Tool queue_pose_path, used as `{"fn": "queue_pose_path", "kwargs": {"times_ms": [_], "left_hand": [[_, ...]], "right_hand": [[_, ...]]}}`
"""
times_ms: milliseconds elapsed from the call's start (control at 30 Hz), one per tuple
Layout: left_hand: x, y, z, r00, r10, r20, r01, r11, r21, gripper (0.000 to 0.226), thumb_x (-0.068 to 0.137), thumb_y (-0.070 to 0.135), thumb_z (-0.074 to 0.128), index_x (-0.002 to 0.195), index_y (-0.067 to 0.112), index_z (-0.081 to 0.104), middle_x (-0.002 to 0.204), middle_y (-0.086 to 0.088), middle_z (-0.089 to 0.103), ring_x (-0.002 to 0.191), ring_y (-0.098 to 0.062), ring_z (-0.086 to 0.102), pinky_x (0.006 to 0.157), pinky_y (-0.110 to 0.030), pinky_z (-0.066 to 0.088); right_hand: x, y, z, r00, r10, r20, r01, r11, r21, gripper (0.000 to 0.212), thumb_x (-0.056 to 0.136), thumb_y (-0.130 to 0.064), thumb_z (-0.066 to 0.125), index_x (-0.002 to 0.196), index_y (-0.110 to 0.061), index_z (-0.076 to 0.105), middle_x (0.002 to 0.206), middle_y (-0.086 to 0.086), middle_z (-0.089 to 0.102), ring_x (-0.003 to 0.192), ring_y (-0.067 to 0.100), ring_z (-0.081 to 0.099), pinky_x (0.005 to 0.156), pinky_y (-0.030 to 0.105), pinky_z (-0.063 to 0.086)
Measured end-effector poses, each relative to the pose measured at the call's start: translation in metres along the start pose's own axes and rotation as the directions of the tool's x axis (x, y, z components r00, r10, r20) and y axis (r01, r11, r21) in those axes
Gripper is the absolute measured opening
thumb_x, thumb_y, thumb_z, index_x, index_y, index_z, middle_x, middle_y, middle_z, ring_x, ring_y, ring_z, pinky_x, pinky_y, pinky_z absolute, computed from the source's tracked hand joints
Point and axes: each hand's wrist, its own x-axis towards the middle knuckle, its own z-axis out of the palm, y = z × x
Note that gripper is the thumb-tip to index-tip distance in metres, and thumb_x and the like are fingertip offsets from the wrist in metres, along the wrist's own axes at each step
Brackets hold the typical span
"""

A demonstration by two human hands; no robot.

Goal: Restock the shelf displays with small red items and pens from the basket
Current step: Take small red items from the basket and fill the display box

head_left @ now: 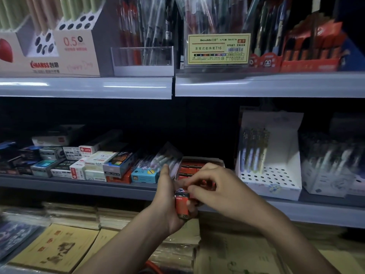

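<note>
Left hand point(169, 202), right hand point(215, 187) around red pack point(182, 205)

Two hands were in view, one left hand point(167, 200) and one right hand point(217, 186), with one small red pack point(182, 205) between them. Two shelf boards showed: one upper shelf point(256, 84) and one middle shelf point(79, 186). The middle shelf bore one open red carton point(195, 165) and one white perforated display box point(280, 180) with four pens point(254, 153). The upper shelf bore one yellow label card point(218, 48) and one clear tray point(142, 56). The upright pens point(154, 26) behind were too blurred to count.
</note>
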Motion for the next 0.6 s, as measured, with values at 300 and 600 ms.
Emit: {"fn": "queue_pose_path", "kwargs": {"times_ms": [300,600], "left_hand": [[0.011,-0.003,-0.002,0.998,0.037,-0.059,-0.038,0.999,-0.015,0.089,0.098,0.076,0.027,0.101,-0.002,0.070,0.074,-0.019,0.069,0.049,-0.019,0.059,0.030,-0.018,0.039],[0.017,-0.006,-0.010,0.998,0.061,0.018,-0.062,0.998,0.033,0.057,0.105,0.053,0.040,0.096,0.004,0.067,0.068,-0.012,0.064,0.049,-0.018,0.057,0.035,-0.018,0.041]], "right_hand": [[-0.002,-0.012,-0.018,0.997,0.013,0.079,-0.024,0.990,0.141,0.013,0.094,-0.035,0.071,0.091,-0.025,0.079,0.085,-0.006,0.075,0.081,0.007,0.070,0.074,0.021,0.053],[0.002,-0.007,-0.031,0.996,0.085,-0.009,-0.078,0.949,0.306,0.006,0.089,-0.019,0.077,0.092,-0.013,0.077,0.082,0.005,0.076,0.068,0.007,0.068,0.061,0.017,0.052]]}}
